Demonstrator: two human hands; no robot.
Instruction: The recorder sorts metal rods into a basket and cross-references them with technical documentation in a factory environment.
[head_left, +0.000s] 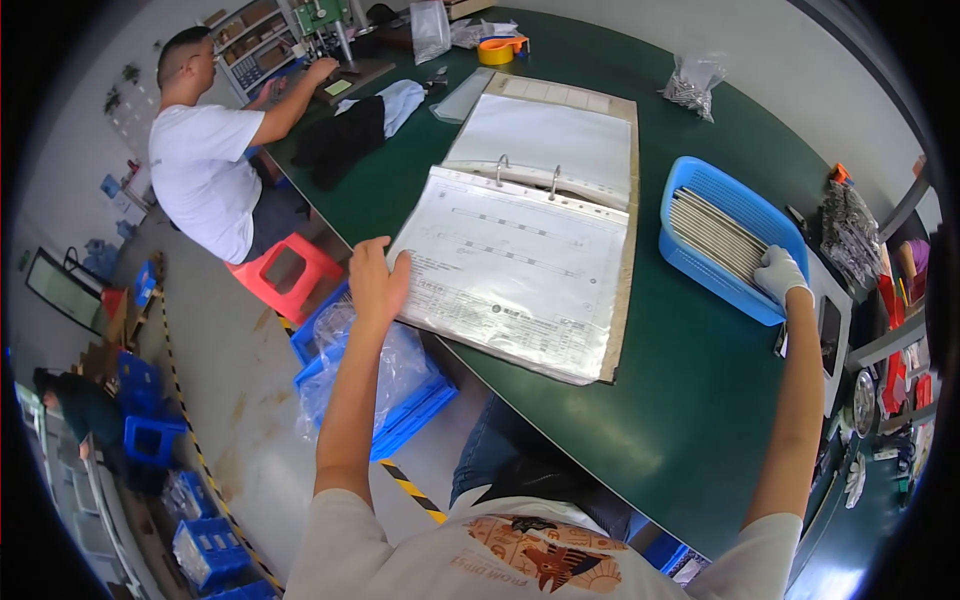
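Note:
An open ring binder lies on the green table in front of me, with line drawings and a table of print on its clear-sleeved page. My bare left hand is at the page's left edge, fingers apart and thumb against the sleeve. To the right stands a blue plastic basket holding several long, thin metal rods. My right hand, in a white glove, reaches into its near right end. Its fingers are bent over the rod ends, and their tips are partly hidden.
A bag of small metal parts and yellow tape lie farther back. Dark cloth lies at the far left. A co-worker sits by a green machine. Blue crates stand left below the table edge.

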